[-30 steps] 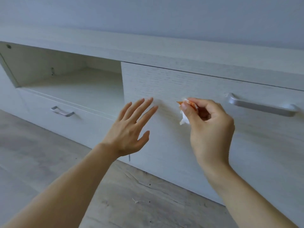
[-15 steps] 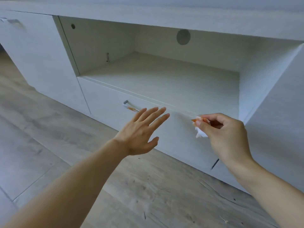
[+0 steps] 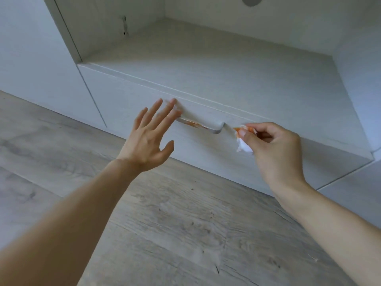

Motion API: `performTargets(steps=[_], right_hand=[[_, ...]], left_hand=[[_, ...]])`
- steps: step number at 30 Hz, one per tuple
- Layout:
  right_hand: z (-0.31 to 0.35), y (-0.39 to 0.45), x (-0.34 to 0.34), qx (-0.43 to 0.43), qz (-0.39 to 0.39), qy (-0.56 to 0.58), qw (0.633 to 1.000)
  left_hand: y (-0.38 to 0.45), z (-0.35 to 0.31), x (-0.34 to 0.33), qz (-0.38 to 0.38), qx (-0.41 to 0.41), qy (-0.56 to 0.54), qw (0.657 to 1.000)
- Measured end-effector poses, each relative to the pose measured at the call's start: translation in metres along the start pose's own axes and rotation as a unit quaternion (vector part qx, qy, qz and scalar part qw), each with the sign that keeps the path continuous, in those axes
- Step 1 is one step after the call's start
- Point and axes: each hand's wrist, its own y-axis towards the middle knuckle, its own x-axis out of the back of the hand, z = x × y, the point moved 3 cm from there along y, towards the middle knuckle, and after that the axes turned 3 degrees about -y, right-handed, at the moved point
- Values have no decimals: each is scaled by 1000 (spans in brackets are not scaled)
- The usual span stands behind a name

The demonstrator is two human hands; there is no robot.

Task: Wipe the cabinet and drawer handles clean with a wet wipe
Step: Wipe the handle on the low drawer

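A silver drawer handle (image 3: 208, 126) smeared with orange stains sits on the pale drawer front (image 3: 206, 153) under an open shelf. My right hand (image 3: 274, 153) pinches a crumpled white wet wipe (image 3: 244, 145) with orange marks, just right of the handle's right end and not touching it. My left hand (image 3: 149, 137) is spread with straight fingers; its fingertips reach the drawer front at the handle's left end, which they hide.
An open cabinet shelf (image 3: 216, 65) lies above the drawer. A closed cabinet door (image 3: 41, 69) stands at the left and another panel (image 3: 362, 48) at the right. Grey wood-look floor (image 3: 175, 223) runs below.
The view has shifted left and closer to the lower drawer. Both hands have moved to the stained handle, the left one at its left end, the wipe near its right end.
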Motion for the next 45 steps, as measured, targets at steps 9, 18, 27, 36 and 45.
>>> performTargets(steps=[9,18,27,36,45], right_hand=[[2,-4,-48,11,-100,133,986],[-19,-12,-53,-42,-104,198,974],[-18,-16,-72,74,-195,68,976],[-26,-20,-78,95,-262,103,955],[-23,-14,-76,50,-244,170,954]], left_hand=[[2,2,3,2,-29,15,999],[1,2,1,12,-35,29,999],[8,13,-23,-67,-75,-47,994],[13,12,-39,-144,-114,-89,979],[15,13,-39,-147,-114,-89,978]])
